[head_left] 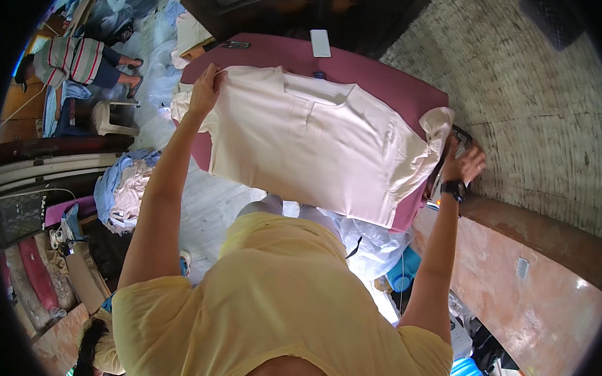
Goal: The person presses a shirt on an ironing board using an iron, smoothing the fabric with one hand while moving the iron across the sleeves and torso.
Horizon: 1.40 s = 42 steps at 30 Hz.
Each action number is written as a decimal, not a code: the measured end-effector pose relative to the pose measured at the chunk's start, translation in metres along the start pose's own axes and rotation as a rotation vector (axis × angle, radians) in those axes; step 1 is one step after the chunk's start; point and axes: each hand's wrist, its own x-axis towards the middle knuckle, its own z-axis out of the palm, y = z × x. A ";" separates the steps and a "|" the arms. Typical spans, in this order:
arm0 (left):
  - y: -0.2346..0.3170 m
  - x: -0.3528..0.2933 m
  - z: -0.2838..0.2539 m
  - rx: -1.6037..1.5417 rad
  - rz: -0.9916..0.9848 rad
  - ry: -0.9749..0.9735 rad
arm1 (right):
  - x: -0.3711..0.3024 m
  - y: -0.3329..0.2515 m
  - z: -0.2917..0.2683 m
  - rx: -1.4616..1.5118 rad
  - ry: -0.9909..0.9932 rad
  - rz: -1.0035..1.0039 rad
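A cream short-sleeved shirt (303, 140) with a buttoned neck placket lies spread over a maroon padded ironing board (274, 50), its neckline on the far side. At the shirt's far left shoulder, my left hand (207, 91) is closed with the cloth pinched in its fingers. My right hand (464, 164), a dark watch on its wrist, is beyond the board's right end, beside the bunched right sleeve (435, 127). Its fingers curl at a dark, metal-edged object (461, 136), mostly hidden by the hand and sleeve.
On the board's far edge lie a white phone-like slab (320, 43) and a small metal piece (236, 44). Piled clothes (129, 189) and plastic sheeting (157, 92) are at left. A person (76, 64) stands far left near a plastic chair (110, 118). A stone ledge (521, 267) borders the right.
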 end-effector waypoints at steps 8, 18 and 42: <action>-0.045 -0.030 -0.075 0.022 -0.003 0.176 | -0.008 -0.054 0.089 0.244 -0.170 0.193; -0.228 -0.012 -0.129 0.294 -0.379 0.072 | 0.000 -0.120 0.153 1.147 -0.359 0.813; 0.065 0.083 0.147 -0.009 0.175 -0.084 | -0.002 -0.103 0.082 0.635 -0.050 0.519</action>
